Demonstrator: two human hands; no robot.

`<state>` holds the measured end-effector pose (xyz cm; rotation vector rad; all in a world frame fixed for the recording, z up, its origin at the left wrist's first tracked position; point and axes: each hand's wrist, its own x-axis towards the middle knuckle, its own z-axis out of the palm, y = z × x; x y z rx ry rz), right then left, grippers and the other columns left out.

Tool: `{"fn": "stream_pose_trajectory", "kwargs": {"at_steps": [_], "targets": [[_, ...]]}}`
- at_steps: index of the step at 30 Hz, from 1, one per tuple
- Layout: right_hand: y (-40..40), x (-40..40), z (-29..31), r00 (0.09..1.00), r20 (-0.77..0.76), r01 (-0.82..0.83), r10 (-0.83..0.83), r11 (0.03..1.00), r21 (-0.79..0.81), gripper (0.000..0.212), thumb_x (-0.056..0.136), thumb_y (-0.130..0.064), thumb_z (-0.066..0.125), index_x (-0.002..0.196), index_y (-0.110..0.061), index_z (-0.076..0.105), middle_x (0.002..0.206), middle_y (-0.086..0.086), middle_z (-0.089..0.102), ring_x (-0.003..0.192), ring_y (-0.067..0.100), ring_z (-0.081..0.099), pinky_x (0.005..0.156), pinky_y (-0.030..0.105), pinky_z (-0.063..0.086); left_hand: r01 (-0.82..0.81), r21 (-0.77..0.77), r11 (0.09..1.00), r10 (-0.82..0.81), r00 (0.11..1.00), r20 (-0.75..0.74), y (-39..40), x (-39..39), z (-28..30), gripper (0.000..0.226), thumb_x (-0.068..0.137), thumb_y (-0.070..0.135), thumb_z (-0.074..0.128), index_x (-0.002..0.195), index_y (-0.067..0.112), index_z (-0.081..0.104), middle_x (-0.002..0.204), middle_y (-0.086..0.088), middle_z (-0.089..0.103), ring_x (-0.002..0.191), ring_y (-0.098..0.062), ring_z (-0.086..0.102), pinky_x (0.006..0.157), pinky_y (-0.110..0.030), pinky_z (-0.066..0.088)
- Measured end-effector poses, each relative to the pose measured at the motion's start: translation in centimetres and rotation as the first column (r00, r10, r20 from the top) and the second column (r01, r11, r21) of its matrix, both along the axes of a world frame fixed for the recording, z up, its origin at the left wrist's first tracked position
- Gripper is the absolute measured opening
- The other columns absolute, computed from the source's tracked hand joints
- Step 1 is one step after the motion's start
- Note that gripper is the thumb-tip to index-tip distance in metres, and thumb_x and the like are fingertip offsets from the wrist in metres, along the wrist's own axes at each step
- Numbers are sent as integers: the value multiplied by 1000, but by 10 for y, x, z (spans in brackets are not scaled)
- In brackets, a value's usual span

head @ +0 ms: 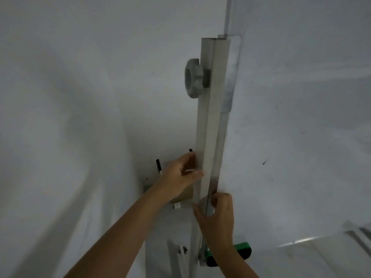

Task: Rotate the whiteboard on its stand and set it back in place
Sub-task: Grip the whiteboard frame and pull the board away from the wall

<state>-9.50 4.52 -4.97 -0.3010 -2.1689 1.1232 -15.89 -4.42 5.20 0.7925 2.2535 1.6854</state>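
The whiteboard (297, 121) fills the right side, its surface smudged, its left edge running down the middle. A grey metal stand post (208, 109) stands upright against that edge, with a large grey clamping knob (193, 81) on its left face. My left hand (180, 177) rests on the post's left side low down, fingers curled against it. Lower and to the right, my right hand (217, 213) pinches the whiteboard's edge frame between thumb and fingers.
A white wall (70, 97) fills the left and top. Below the hands, a tray (160, 189) carries black markers (158, 165) and a brown piece. A green-and-black eraser (241, 251) sits under the right forearm. A pale ledge shows at lower right.
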Motion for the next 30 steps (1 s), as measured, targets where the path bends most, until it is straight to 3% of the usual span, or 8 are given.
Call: {"fn": "stream_pose_trajectory", "kwargs": {"at_steps": [4, 7, 9, 13, 17, 23, 27, 30], "targets": [[-1, -7, -5, 989, -27, 146, -144, 983, 114, 52, 55, -25, 81, 72, -25, 33, 69, -15, 34, 56, 2, 30, 46, 8, 32, 220, -42, 975, -220, 975, 15, -4, -18, -3, 30, 86, 21, 47, 115, 27, 42, 107, 16, 55, 101, 7, 54, 85, -6, 44], [9, 0, -5, 982, -58, 187, -180, 971, 147, 41, 61, -35, 70, 75, -20, 35, 72, -1, 44, 64, 6, 34, 53, 13, 38, 264, -7, 965, -264, 965, 10, 8, -19, -9, 34, 86, 13, 42, 120, 18, 44, 107, 11, 56, 91, 18, 53, 79, 2, 41], [21, 6, -5, 977, -85, 204, -193, 969, 139, 31, 65, -41, 55, 79, -19, 37, 74, 1, 46, 67, 9, 35, 65, 19, 40, 296, -4, 955, -296, 955, -24, 24, -16, -11, 31, 88, 10, 42, 114, 28, 44, 106, 14, 54, 83, 25, 51, 74, 6, 38], [62, 26, -8, 963, -135, 250, -232, 958, 138, 30, 68, -39, 51, 86, -18, 39, 84, -15, 29, 71, -3, 29, 75, -1, 35, 430, 16, 902, -429, 902, -50, 72, -6, -13, 31, 89, 17, 41, 96, 47, 43, 99, 25, 52, 87, 22, 52, 74, 3, 40], [114, 56, -13, 937, -129, 342, -326, 930, 135, 38, 82, -50, 44, 97, -15, 42, 88, -5, 42, 77, -3, 34, 80, -8, 28, 607, 0, 795, -605, 794, -59, 136, 15, -15, 26, 91, 20, 36, 94, 45, 40, 99, 17, 52, 86, 23, 49, 71, 4, 40], [196, 97, -27, 861, -49, 508, -506, 857, 85, 54, 86, -65, 20, 112, -21, 38, 95, -4, 44, 83, -2, 38, 83, -4, 30, 730, -34, 682, -721, 665, -193, 246, 49, -26, 13, 80, 36, 31, 88, 44, 35, 95, 4, 52, 82, 5, 52, 73, -5, 44], [249, 114, -28, 780, -78, 623, -621, 782, 9, 61, 83, -68, 17, 112, -20, 41, 92, -15, 40, 77, 4, 42, 74, 15, 41, 753, -15, 657, -737, 639, -221, 315, 71, -31, 11, 79, 36, 31, 85, 40, 38, 86, 14, 51, 77, 11, 52, 74, -22, 48], [292, 125, -23, 724, -74, 678, -686, 728, -103, 45, 77, -61, 25, 104, -28, 40, 96, -21, 37, 87, 3, 46, 74, 21, 41, 764, 18, 645, -742, 632, -222, 366, 88, -35, 14, 79, 33, 30, 84, 38, 41, 85, 15, 51, 77, 14, 53, 69, -9, 45]]}}
